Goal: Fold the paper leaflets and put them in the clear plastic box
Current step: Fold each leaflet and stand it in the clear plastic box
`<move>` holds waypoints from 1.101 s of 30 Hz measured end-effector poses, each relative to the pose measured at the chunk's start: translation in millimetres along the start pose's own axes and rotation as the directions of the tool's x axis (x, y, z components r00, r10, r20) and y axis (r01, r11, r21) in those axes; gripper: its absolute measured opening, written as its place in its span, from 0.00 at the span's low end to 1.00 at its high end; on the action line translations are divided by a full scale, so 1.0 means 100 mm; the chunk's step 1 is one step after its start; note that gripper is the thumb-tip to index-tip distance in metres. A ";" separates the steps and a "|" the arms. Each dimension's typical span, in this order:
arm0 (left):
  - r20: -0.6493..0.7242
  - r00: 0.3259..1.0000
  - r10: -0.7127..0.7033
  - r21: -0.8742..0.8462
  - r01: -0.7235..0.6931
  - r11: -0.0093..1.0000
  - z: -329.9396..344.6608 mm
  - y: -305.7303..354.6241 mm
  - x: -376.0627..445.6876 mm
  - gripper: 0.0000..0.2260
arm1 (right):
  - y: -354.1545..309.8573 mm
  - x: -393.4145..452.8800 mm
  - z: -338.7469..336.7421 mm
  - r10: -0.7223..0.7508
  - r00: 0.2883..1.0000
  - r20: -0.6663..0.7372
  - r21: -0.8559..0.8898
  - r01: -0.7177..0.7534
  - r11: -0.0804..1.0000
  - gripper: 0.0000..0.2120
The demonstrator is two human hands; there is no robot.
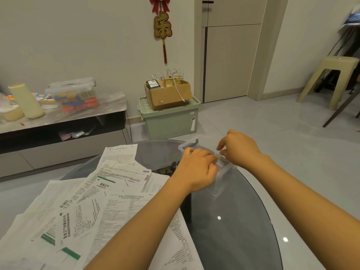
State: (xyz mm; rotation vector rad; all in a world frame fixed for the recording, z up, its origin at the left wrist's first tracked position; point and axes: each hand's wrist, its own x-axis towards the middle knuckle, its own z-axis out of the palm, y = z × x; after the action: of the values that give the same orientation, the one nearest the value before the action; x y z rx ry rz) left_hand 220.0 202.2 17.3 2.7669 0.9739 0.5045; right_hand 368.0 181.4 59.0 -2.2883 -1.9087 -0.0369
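Note:
A small clear plastic box (pixel 222 182) stands on the dark glass table (pixel 233 221), right of centre. My left hand (pixel 196 170) lies over its near left rim with the fingers curled on the edge. My right hand (pixel 239 149) is at the far right rim, fingertips bent down onto the top. What lies between my fingers is hidden. A spread of several unfolded printed paper leaflets (pixel 93 207) covers the left half of the table, overlapping one another.
Behind the table stand a green storage bin (pixel 171 121) with a cardboard box (pixel 169 94) on it, and a low cabinet (pixel 62 117) at the left bearing a clear bin and a cream cylinder. A beige plastic stool (pixel 329 78) stands at far right.

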 end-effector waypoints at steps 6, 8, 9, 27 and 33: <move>-0.069 0.995 -0.069 -0.060 0.065 0.996 -0.29 0.11 -0.43 0.28 | -0.20 -0.40 -0.13 -0.055 0.997 -0.055 0.175 0.064 0.983 0.11; -0.083 0.990 -0.112 -0.075 0.106 0.992 -0.34 0.13 -0.62 0.25 | -0.30 -0.54 -0.14 -0.086 0.995 -0.049 0.230 0.095 0.969 0.13; -0.085 0.986 -0.147 -0.080 0.140 0.987 -0.41 0.15 -0.81 0.25 | -0.40 -0.67 -0.15 -0.115 0.992 -0.044 0.250 0.123 0.960 0.14; 0.310 0.729 -0.611 0.130 0.604 0.787 -0.52 0.20 -2.53 0.22 | -1.10 -1.66 0.43 -0.451 0.876 0.173 0.338 0.377 0.862 0.16; 0.478 0.716 -0.508 0.110 0.525 0.844 -0.44 0.20 -2.46 0.30 | -1.11 -1.68 0.51 -0.533 0.806 0.260 0.371 0.426 0.825 0.17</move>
State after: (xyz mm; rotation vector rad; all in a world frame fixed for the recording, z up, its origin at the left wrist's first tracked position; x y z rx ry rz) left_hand 35.6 32.9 -0.5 2.2342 1.4830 -0.2645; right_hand 223.9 43.6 0.3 -1.6386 -2.4363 0.6003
